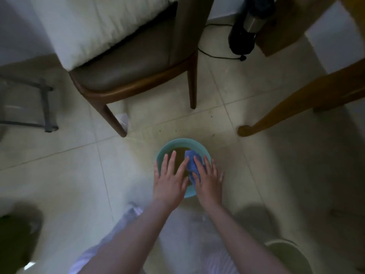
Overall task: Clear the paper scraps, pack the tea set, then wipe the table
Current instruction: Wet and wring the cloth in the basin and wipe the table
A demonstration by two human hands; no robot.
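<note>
A teal basin (177, 141) stands on the tiled floor with brownish water in it. A crumpled blue cloth (190, 157) lies in the basin toward its right side. My left hand (169, 180) hovers over the basin with fingers spread and straight, its forefinger touching the cloth's left edge. My right hand (209, 180) lies on the cloth with straight fingers pressing its right side. The near rim of the basin is hidden under both hands. No tea set shows in this view.
A brown chair (128, 76) with a white cushion stands behind the basin, a white paper scrap (123, 118) by its front leg. A wooden table leg (296, 107) slants at the right. A black appliance (243, 36) with cord stands at the back, a grey frame (46, 107) left.
</note>
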